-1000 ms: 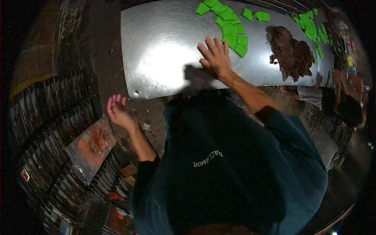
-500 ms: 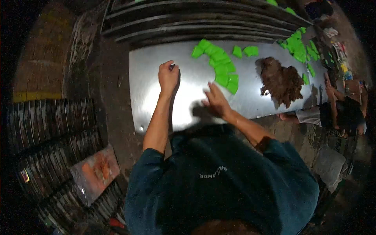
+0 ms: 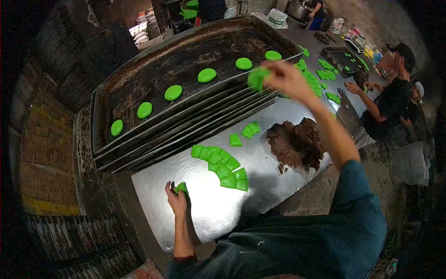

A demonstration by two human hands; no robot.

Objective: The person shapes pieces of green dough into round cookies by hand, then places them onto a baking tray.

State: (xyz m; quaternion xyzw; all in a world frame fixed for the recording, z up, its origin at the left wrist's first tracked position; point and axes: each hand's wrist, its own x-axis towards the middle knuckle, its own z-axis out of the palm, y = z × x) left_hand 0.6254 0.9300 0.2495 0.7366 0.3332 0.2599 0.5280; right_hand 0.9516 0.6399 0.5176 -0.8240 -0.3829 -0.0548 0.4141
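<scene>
My left hand (image 3: 176,200) is closed on a small green piece (image 3: 181,188) above the left part of the metal table (image 3: 158,186). My right hand (image 3: 285,79), raised and blurred, grips a green object (image 3: 256,79) over the front edge of the top tray (image 3: 186,46). On that dark tray lies a row of several flat green rounds (image 3: 206,75). Overlapping green squares (image 3: 223,165) form a curve on the table, with a few more green pieces (image 3: 236,140) behind them. A brown crumbly mass (image 3: 297,142) sits to their right.
More trays are stacked under the top one. At the right, a co-worker in a dark cap (image 3: 395,102) has hands near a small tray (image 3: 346,62) with green rounds. Green sheets (image 3: 326,74) lie nearby. Ridged dark trays (image 3: 86,237) stand at lower left.
The view has swung up, bringing the top tray and its green rounds into sight. My right hand has risen from the table and now holds a green object. A green piece now shows in my left hand.
</scene>
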